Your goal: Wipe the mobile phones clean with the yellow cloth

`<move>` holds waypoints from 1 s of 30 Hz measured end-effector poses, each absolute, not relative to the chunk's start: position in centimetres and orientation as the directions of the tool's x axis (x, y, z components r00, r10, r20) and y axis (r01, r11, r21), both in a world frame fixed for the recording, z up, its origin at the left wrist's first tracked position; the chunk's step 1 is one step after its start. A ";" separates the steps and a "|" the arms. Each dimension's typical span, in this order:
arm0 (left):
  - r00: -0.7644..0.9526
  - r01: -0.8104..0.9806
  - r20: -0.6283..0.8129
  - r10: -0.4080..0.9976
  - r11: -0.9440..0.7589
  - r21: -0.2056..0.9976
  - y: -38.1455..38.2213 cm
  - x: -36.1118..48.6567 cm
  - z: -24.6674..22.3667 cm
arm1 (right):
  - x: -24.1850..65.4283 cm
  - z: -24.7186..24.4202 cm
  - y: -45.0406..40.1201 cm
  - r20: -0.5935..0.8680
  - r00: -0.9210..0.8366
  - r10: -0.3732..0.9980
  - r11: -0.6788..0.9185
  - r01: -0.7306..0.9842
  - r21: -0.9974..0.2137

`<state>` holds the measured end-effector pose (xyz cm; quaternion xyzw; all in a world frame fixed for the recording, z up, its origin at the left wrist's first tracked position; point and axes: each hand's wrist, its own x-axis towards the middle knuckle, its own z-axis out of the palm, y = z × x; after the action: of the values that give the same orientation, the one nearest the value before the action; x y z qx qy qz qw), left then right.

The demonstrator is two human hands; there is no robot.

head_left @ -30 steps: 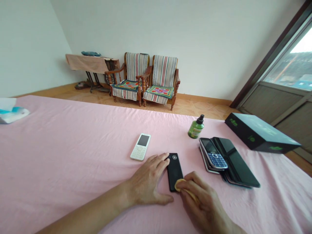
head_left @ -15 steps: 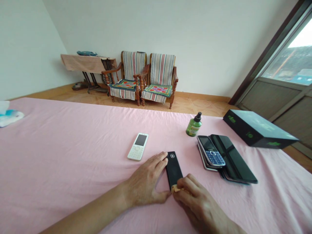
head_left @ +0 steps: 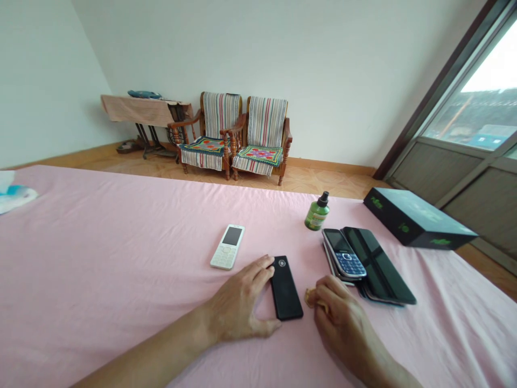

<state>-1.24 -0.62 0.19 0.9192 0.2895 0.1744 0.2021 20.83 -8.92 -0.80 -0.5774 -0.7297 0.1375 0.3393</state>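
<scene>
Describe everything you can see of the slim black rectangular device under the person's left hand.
The slim black rectangular device looks like a handset lying face down, with a smooth dark surface and a small round ringed feature near its far end. It lies flat on the pink sheet, its long side pointing away from the person. The left hand has its fingertips against its left edge. The right hand, pinching a yellow cloth, is beside it, apart.
</scene>
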 end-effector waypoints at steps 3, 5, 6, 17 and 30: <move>0.774 0.443 0.253 0.581 -0.781 0.440 -0.8 -1.5 0.5 | 20.5 0.0 -7.3 0.341 -0.034 0.939 0.268 0.693 -0.669; 0.773 0.409 0.332 0.541 -0.824 0.392 -1.1 -1.7 0.6 | 20.1 0.2 -5.8 0.331 0.016 0.944 0.235 0.672 -0.702; 0.778 0.381 0.368 0.509 -0.848 0.368 -1.3 -1.7 0.6 | 19.9 0.2 -5.0 0.326 0.044 0.944 0.213 0.672 -0.709; 0.801 0.295 0.408 0.439 -0.882 0.368 -2.1 -1.4 -0.5 | 18.0 -1.1 -1.2 0.274 0.139 0.952 0.102 0.698 -0.709; 0.805 0.289 0.387 0.450 -0.867 0.406 -2.2 -1.3 -0.2 | 17.5 -1.6 -6.3 0.324 0.056 0.944 0.188 0.716 -0.673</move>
<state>-1.33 -2.22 -0.22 0.9353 0.1977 0.2422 0.1660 17.52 -6.25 -1.59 -0.6192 -0.6702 0.1503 0.3805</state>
